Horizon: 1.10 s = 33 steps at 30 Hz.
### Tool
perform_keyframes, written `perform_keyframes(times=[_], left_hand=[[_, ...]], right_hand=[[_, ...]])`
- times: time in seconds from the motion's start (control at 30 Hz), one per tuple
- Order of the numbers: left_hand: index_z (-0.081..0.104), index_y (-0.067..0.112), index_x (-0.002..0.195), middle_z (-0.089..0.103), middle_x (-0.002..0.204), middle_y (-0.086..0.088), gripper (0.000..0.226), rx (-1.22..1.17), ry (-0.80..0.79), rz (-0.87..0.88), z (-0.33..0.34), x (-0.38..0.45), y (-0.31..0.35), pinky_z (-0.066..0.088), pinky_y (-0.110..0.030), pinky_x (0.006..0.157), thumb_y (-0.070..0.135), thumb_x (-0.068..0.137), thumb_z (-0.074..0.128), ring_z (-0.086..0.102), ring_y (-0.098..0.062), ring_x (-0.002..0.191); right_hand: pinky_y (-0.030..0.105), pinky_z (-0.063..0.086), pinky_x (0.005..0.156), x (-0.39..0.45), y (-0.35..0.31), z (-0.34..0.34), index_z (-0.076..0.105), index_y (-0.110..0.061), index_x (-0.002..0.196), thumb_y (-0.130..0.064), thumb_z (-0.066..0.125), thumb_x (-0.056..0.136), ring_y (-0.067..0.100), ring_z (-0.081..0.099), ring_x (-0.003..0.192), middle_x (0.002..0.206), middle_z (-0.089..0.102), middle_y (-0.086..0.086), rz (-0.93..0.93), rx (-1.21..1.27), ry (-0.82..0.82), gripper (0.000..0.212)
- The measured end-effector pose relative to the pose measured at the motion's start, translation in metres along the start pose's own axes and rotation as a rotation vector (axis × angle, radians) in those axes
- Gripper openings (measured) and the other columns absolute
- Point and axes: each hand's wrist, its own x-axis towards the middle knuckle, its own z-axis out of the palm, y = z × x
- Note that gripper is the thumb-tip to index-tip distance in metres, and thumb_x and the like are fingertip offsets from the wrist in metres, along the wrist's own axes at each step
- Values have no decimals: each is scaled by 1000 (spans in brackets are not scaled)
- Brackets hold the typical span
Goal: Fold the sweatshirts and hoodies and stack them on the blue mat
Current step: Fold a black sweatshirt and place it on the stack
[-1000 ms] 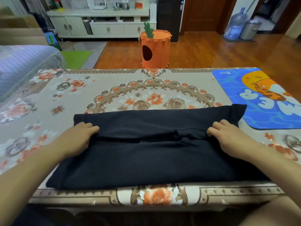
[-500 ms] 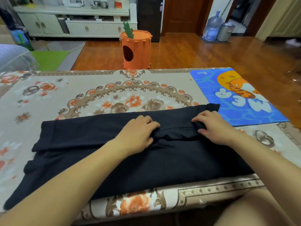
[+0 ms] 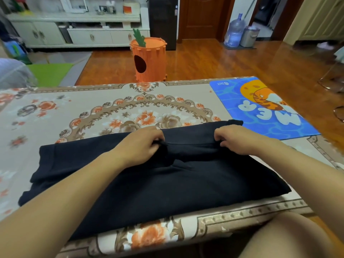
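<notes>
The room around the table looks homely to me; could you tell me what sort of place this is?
Most likely a living room in a home. A table with a floral cover stands on a polished wood floor, a low white cabinet lines the far wall, and a large water jug sits beside a wooden door.

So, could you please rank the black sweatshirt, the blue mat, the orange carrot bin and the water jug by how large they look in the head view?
1. black sweatshirt
2. blue mat
3. orange carrot bin, farther off
4. water jug, farthest away, so its true size is unsure
</notes>
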Motion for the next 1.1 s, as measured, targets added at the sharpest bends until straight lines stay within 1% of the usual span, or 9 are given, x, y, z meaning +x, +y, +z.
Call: perform_keyframes(times=[0.2,0.37,0.43,0.53,0.6,0.7,0.9,0.97,1.1], left_hand=[[70,28,109,60,99,12,16,-57,-2,-18,-4,-15,0,47,-29,82,27,98,58,57,-9,91],[51,32,95,53,97,13,5,130,-347,-51,10,-40,16,49,-33,78,34,91,51,54,-13,90],[59,25,84,59,91,8,29,162,-262,-113,4,-32,25,51,-35,73,46,92,41,57,-14,83],[60,19,71,61,89,1,49,137,88,-149,11,-2,43,47,-38,72,46,101,33,56,-20,84],[67,17,97,61,119,-4,41,100,161,-137,33,14,56,46,-43,94,43,102,36,53,-24,112],[46,17,134,20,164,-8,45,126,-73,-196,80,13,63,11,-53,123,46,101,37,13,-27,152],[-9,35,160,-22,167,-1,75,17,-210,-338,90,5,66,-16,-54,121,64,100,25,-25,-23,152],[1,31,162,-13,169,-1,73,-111,-215,-351,79,5,72,-14,-49,122,62,101,29,-19,-21,153],[53,22,143,52,146,2,47,-437,142,-347,27,-38,38,27,-17,104,20,97,53,42,-13,136]], right_hand=[[35,48,89,-14,7,-15,65,-34,101,-22,61,97,15,54,99,102,56,-7,7,106,56,13],[35,43,101,-25,-5,6,71,-28,117,-26,56,99,14,49,114,116,55,-9,-31,-62,-150,24],[36,46,99,-23,-9,-7,72,-28,115,-24,51,100,16,54,113,118,60,-9,-16,-72,-130,26],[42,46,99,-7,-23,-14,67,-26,122,-29,46,101,24,54,117,122,62,0,17,66,272,30],[44,32,114,7,-31,0,46,-26,146,-42,37,102,30,39,136,146,47,7,95,67,357,48],[48,6,123,13,-34,45,4,-34,159,-64,19,99,23,3,153,167,5,-1,303,82,99,68],[53,-6,122,18,-43,49,-8,-34,158,-66,14,98,24,-13,153,166,-13,3,440,51,-38,72],[53,-5,122,23,-74,34,1,-26,160,-58,16,101,29,-11,153,167,-9,7,416,59,103,69],[48,2,124,21,-157,31,15,-25,159,-55,13,100,25,-5,153,167,6,2,32,226,281,65]])
